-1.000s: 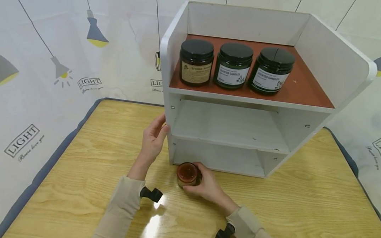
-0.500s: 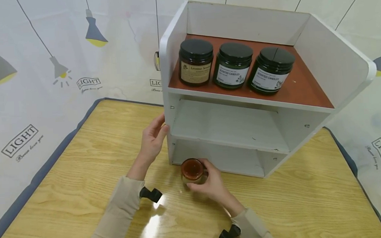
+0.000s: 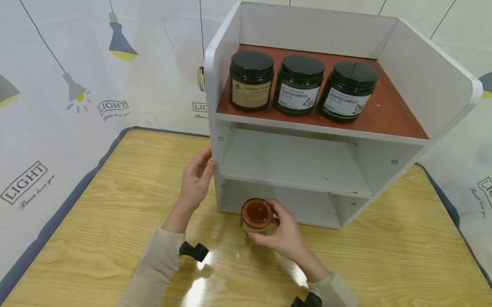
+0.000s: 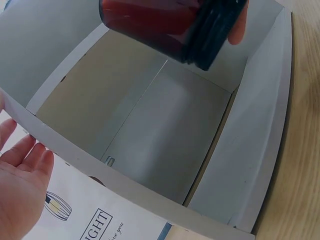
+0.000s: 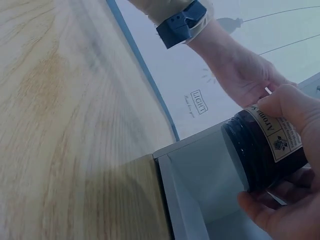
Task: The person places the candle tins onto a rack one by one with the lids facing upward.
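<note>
My right hand (image 3: 283,232) holds an amber glass candle jar (image 3: 257,213) in front of the lowest opening of the white shelf unit (image 3: 296,181). The jar is upside down, its reddish glass base facing up in the head view. Its black lid (image 5: 243,150) and cream "Aroma" label (image 5: 275,131) show in the right wrist view, with thumb and fingers around the glass. My left hand (image 3: 195,181) rests with relaxed fingers (image 4: 42,160) against the unit's left side panel. Part of the left fingers is hidden behind that panel.
On the unit's red-brown top stand a dark amber candle jar (image 3: 251,82) and two green ones, a middle jar (image 3: 298,85) and a right jar (image 3: 347,92), all with black lids. A wooden table (image 3: 121,214) bears the unit. Lamp-printed cloth (image 3: 152,75) hangs around.
My right hand has moved right and upward in the head view with the jar, which now looks slightly larger. The left hand stays at the side panel.
</note>
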